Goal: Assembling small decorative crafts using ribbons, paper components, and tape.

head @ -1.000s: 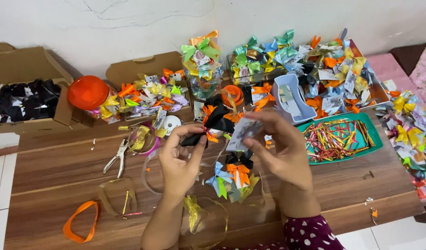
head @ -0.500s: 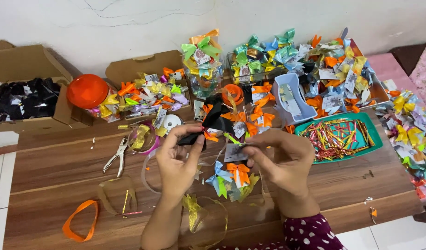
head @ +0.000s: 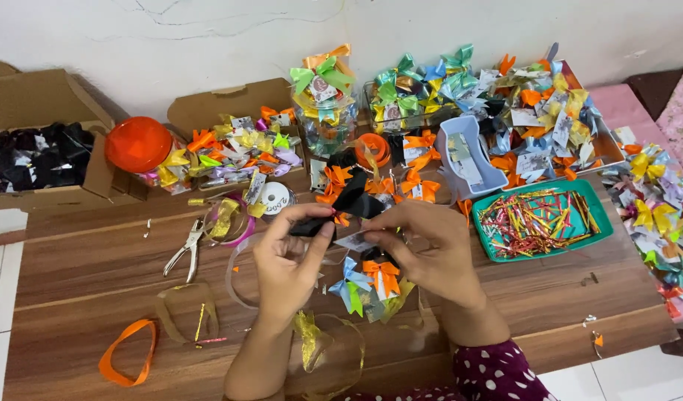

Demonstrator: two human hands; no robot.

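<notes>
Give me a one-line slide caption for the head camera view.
Two hands pinch a black ribbon bow above a wooden table.

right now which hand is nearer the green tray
Right. The right hand sits just left of the green tray, with a small strip of table between them. The left hand is farther left, beyond the right hand, pinching the black bow.
</notes>
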